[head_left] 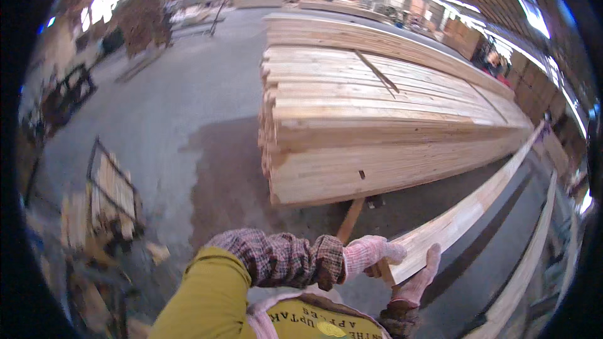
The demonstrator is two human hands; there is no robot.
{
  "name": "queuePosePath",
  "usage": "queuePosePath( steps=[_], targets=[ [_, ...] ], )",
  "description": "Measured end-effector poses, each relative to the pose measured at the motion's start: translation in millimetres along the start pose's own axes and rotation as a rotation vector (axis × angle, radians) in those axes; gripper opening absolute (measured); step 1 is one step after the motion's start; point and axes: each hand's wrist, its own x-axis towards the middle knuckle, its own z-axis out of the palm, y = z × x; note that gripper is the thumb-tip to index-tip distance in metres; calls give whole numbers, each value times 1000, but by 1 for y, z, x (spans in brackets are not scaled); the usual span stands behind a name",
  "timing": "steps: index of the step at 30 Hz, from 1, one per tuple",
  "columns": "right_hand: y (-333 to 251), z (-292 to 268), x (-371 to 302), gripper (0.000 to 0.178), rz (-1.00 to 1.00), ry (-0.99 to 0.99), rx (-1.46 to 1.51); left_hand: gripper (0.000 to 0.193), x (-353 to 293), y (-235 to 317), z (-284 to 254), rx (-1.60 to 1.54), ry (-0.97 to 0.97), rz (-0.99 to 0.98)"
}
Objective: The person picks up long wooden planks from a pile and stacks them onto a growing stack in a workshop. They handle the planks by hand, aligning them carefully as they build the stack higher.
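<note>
A long pale wooden plank (477,198) runs from my hands toward the upper right. My left hand (372,253), in a pink knit glove with a plaid sleeve cover, grips the plank's near end from above. My right hand (419,281), also gloved, holds the same end from below and the side. A large stack of long planks (377,119) lies just beyond, resting on a wooden support (350,220).
Another long plank (534,263) lies to the right. A metal cart with short wood pieces (113,198) stands at the left on the grey concrete floor (176,107). A person in red (496,66) is at the far right behind the stack. More timber stacks sit at the back.
</note>
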Motion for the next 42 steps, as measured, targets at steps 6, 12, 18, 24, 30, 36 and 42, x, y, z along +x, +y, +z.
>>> queuePosePath(
  steps=[6,12,18,24,30,36,42],
  targets=[
    [81,167,90,79,-50,-12,24,52,9,145,-160,130,75,-1],
    [178,323,171,78,-130,-95,88,47,-11,310,-294,425,122,-36],
    [261,472,246,70,-257,-153,114,45,4,411,-447,218,-22,69],
    [336,600,311,66,-377,-96,121,43,7,516,-590,137,-249,-9],
    [409,731,390,66,-456,-138,119,59,-4,657,-709,182,-192,-69],
    [447,890,487,55,-396,-280,240,64,-4,816,-811,277,-28,46],
    [469,1071,599,57,-459,-449,279,71,-34,992,-898,545,-4,311]
  ],
)
